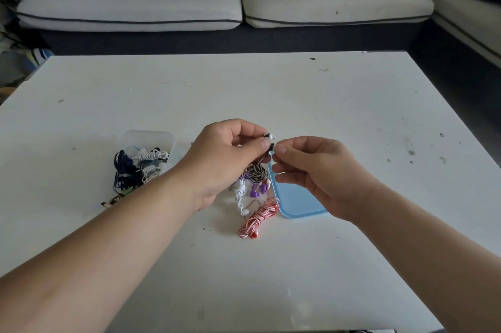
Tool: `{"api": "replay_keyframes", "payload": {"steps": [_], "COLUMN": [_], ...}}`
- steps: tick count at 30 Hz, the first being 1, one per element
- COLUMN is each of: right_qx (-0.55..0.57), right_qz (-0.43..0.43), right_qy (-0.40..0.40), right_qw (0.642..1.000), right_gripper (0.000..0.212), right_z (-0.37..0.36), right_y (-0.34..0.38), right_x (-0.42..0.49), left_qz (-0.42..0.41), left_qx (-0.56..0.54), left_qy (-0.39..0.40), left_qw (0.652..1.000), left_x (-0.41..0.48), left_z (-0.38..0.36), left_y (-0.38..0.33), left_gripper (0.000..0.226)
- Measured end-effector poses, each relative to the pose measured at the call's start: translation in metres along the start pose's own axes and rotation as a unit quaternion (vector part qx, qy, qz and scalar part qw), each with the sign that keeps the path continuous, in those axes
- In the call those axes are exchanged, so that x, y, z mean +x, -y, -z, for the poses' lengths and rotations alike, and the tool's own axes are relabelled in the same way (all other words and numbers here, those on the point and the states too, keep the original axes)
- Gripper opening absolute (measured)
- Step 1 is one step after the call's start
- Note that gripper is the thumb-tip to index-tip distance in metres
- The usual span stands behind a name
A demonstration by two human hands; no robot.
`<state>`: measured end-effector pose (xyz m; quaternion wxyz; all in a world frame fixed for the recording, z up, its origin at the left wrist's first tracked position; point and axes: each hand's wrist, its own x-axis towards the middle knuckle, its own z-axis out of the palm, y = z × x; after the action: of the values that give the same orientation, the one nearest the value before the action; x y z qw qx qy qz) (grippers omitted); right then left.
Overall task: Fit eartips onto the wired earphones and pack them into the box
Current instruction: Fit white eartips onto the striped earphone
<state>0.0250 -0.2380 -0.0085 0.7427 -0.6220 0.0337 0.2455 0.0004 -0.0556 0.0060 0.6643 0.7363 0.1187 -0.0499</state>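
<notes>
Seen from above, two bare forearms reach in from the lower corners of the frame and meet over the middle of a white table [325, 105].

At centre left sits a clear plastic box [147, 140], open, with dark blue and white earphone cords spilling out of it toward the lower left; these look already packed or waiting there.

Just right of the box, the left hand [225, 159] is closed, thumb and forefinger pinching a small black-and-white earbud [269, 136] with its tip pointing right, probably so the other hand can push something onto it. Its black-and-white striped cord [256, 171] hangs down to a coil below the hand.

Under the hands lie more sets: a white cord [240, 191], purple earbuds [254, 191], and a red-and-white striped bundle [259, 217] lower down, all loose on the table and not yet boxed.

The right hand [314, 172] has its fingertips [279, 149] drawn together right beside the earbud, apparently holding an eartip, though the piece is too small to make out. A pale blue lid [295, 197] lies flat beneath this hand, set aside so the box stays open.

The tabletop is scuffed and dotted with dark specks. Across the top of the frame runs a pale grey sofa [130, 4] with dark piping, a patterned cushion at upper left and a black bag at upper right.
</notes>
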Motion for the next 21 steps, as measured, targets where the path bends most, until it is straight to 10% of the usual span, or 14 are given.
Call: {"api": "replay_keyframes", "payload": {"steps": [13,21], "right_qx": [-0.091,-0.388], "right_qz": [0.032,0.007], "right_qy": [-0.094,-0.178], "right_qw": [0.991,0.904], "right_gripper": [0.009,0.017], "right_z": [0.01,0.04], "right_y": [0.004,-0.017], "right_x": [0.003,0.032], "left_qz": [0.003,0.019], "left_qx": [0.005,0.056], "left_qy": [-0.013,0.002], "left_qw": [1.0,0.998], "left_x": [0.004,0.003], "left_z": [-0.009,-0.008], "left_y": [0.0,0.009], "left_gripper": [0.008,0.021]}}
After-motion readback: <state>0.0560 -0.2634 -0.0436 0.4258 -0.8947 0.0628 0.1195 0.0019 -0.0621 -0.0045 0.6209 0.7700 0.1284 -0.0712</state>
